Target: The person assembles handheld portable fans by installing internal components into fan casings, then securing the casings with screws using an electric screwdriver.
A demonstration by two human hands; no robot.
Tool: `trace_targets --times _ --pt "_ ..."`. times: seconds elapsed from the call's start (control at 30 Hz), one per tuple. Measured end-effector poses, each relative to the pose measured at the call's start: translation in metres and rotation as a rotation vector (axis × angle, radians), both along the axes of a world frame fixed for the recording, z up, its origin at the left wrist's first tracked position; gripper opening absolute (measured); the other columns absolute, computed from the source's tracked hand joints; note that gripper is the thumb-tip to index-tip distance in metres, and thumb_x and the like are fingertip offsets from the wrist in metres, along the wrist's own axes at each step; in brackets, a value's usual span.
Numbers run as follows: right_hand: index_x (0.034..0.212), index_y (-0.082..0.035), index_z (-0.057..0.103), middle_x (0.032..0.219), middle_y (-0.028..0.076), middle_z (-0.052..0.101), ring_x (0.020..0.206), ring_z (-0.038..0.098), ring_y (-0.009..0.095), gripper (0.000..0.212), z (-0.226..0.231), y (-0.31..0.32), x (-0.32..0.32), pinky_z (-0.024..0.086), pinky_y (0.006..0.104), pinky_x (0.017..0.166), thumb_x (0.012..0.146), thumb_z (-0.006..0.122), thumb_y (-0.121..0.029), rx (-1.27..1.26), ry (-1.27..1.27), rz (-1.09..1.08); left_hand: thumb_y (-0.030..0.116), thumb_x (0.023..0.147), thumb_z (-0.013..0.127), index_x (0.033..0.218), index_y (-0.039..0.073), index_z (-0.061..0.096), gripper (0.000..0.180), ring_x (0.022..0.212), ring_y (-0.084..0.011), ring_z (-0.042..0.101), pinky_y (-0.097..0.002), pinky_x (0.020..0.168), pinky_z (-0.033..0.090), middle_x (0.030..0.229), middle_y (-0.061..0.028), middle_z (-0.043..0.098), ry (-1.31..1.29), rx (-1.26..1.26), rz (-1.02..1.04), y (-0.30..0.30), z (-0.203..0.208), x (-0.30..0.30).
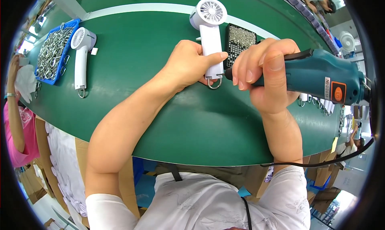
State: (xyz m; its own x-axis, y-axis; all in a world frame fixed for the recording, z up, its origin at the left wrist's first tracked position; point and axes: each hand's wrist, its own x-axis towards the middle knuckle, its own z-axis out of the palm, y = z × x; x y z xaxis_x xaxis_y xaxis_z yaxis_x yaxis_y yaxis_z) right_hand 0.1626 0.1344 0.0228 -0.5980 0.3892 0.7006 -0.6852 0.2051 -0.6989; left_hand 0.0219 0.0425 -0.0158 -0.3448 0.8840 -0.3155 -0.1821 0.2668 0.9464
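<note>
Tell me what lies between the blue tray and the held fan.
The head view shows another fan, a small white piece, green tabletop, then the left hand.

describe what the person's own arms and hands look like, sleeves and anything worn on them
The left hand and right hand are bare, with no glove, ring, watch or bracelet visible. Both forearms are uncovered. The short left sleeve is white and looks plain; the short right sleeve is white with a faint grey pattern.
</note>
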Motion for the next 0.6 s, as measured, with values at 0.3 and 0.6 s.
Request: trace_targets --times 0.3,0.6 --pt "0.101 0.000 0.055 0.064 0.007 0.058 0.051 0.057 0.014 0.012 0.003 -0.006 -0.003 0.048 0.0292 0.046 0.100 0.065 -0.006 -0.096 0.008 -0.026 0.021 0.092 0.077 0.089 -0.011 0.072 0.032 0.059 -0.0196 0.070 -0.0326 0.048 0.059 0.074 -0.0149 0.072 0.016 0.067 0.031 0.005 -0.002 0.002" --pt "0.103 -0.004 0.059 0.062 0.005 0.049 0.042 0.048 0.017 0.015 0.046 -0.022 0.036 0.045 0.0348 0.040 0.107 0.050 -0.015 -0.254 0.195 0.163 0.033 0.089 0.077 0.089 -0.007 0.073 0.040 0.060 -0.0200 0.072 -0.0350 0.056 0.058 0.071 -0.0140 0.073 0.660 0.009 0.184 -0.028 -0.001 -0.002"
